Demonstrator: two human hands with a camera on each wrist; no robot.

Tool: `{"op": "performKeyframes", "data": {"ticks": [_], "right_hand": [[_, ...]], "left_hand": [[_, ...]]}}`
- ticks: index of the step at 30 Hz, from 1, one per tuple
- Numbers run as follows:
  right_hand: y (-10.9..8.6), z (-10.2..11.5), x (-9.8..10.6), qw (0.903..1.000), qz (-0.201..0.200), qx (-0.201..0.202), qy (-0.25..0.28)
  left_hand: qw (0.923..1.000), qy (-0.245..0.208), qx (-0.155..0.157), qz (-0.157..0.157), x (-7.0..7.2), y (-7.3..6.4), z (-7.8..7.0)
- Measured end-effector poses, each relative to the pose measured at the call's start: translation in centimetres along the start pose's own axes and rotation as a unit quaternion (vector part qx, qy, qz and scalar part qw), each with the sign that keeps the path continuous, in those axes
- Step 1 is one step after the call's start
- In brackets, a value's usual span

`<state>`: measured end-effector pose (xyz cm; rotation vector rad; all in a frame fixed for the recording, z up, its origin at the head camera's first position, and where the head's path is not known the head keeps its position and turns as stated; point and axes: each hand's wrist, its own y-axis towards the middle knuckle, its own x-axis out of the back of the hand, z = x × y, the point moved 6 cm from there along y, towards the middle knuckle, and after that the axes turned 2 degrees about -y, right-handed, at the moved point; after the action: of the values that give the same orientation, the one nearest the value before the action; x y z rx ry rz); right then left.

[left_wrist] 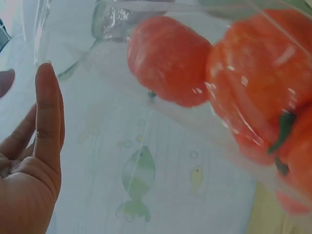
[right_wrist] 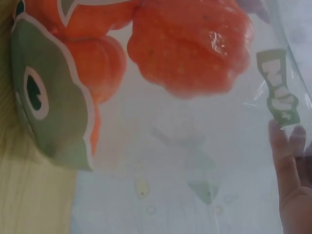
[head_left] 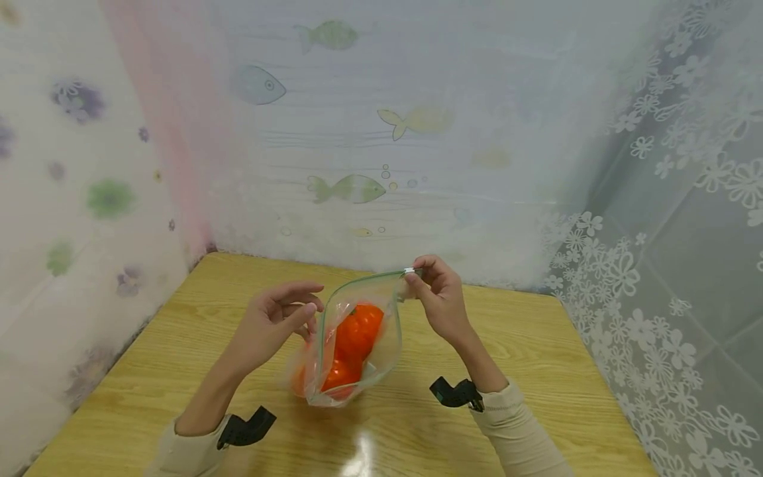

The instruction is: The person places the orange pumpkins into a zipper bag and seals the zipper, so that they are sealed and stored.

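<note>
A clear zip bag with a green seal line stands mouth-up above the table, its opening spread wide. Inside are several shiny orange-red ribbed fruits with short green stems, like small pumpkins or peppers; the left wrist view shows the fruits through the plastic. My right hand pinches the bag's top corner at the white slider. Beside the opposite rim is my left hand, fingers loosely extended and holding nothing; the left wrist view shows the hand apart from the bag.
The wood-grain table lies under both hands. A wall covering with fish prints rises behind it, and flower-patterned coverings border the sides. Black wrist mounts sit at both sleeves.
</note>
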<state>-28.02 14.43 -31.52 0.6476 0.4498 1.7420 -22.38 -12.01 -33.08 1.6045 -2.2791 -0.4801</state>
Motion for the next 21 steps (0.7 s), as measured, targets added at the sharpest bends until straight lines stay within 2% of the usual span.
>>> {"op": "performKeyframes", "data": {"ticks": [7, 10, 12, 14, 17, 21], "right_hand": [[0.1, -0.3, 1.2, 0.9979, -0.054, -0.037, -0.007], [-0.1, -0.3, 1.7, 0.9964, -0.072, -0.046, -0.004], [-0.3, -0.3, 1.9, 0.9955, -0.081, -0.049, -0.003], [-0.5, -0.4, 2.1, 0.9948, -0.088, -0.051, 0.001], [-0.7, -0.6, 2.2, 0.9938, -0.096, -0.056, 0.005], [-1.1, -0.9, 2.4, 0.9925, -0.103, -0.064, 0.014]], "left_hand": [[0.9953, -0.061, -0.056, 0.049, 0.4, -1.4, 0.4], [0.9922, -0.059, -0.080, 0.076, 0.1, -2.0, 0.6], [0.9921, -0.035, -0.086, 0.084, -0.3, -2.3, 0.6], [0.9927, 0.008, -0.087, 0.083, -0.7, -2.6, 0.4], [0.9914, 0.084, -0.077, 0.064, -1.2, -2.9, 0.3], [0.9846, 0.149, -0.088, 0.030, -1.5, -2.9, -0.1]]}}
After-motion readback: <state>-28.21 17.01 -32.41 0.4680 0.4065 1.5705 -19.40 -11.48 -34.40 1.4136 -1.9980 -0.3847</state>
